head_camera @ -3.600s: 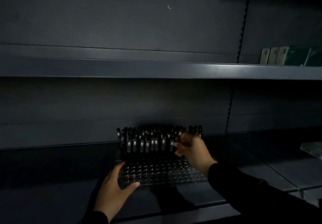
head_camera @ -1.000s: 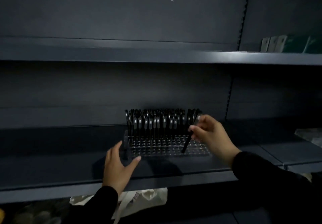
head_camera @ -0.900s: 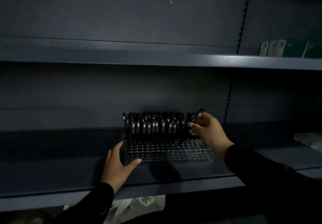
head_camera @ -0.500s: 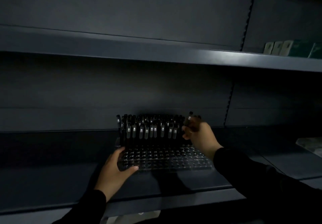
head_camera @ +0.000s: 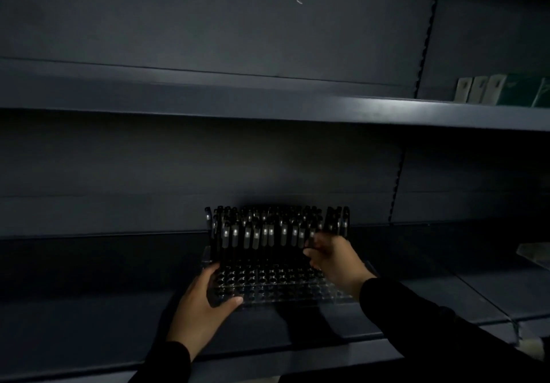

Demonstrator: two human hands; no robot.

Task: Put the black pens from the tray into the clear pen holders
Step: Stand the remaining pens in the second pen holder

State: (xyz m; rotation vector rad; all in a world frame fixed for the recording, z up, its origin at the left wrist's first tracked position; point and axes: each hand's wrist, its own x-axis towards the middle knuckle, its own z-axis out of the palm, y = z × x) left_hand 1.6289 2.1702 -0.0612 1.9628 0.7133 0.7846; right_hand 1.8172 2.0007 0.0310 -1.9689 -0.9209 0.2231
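Note:
A clear pen holder with a grid of holes sits on the dark lower shelf. Several black pens stand upright in its back rows; the front rows of holes are open. My left hand grips the holder's front left corner, thumb along the front edge. My right hand is at the right end of the pen rows. Its curled fingers pinch a black pen there, blurred in the dim light.
An upper shelf juts out above the holder. Green and white boxes stand on it at far right. A clear plastic piece lies at the right edge of the lower shelf. The shelf's back panel is close behind the pens.
My right hand carried a pen from the holder's front right up to the back rows, then came down to the right end of the pen rows. My left hand stayed on the holder's corner.

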